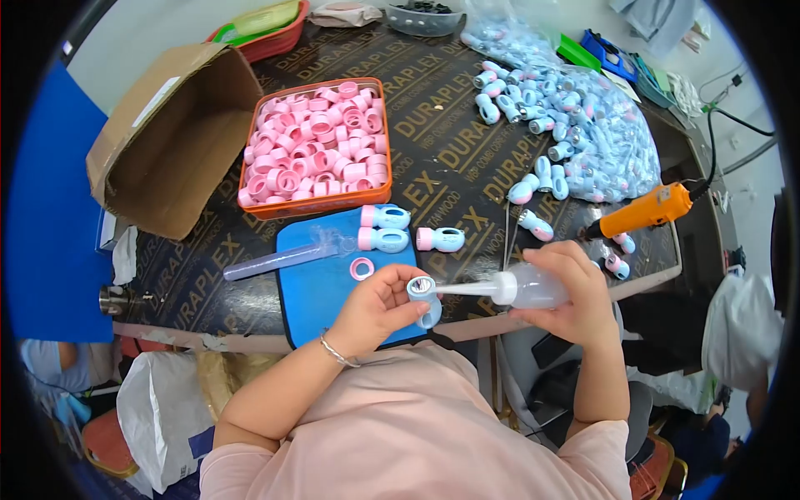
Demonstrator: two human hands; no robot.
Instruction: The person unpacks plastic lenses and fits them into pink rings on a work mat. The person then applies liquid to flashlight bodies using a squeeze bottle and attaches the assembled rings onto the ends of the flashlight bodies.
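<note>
My left hand (379, 307) grips a small light-blue plastic housing (428, 313) with a shiny round end turned up, over the front of a blue mat (317, 300). In my right hand (575, 292) is a clear squeeze bottle (537, 286) lying sideways, its long thin nozzle (467, 289) reaching to the housing's shiny end. Whether liquid comes out cannot be seen. Behind my left hand lies a loose pink ring (362, 268). Farther back are several blue housings with pink rings (385, 240) on one end, and one more (440, 239) to their right.
An orange-rimmed tray (317, 208) full of pink rings stands behind the mat, beside an open cardboard box (175, 142). Many blue housings (575, 125) pile up at back right, partly in a plastic bag. An orange electric screwdriver (646, 212) with a black cord lies at right. A purple stick (275, 261) crosses the mat.
</note>
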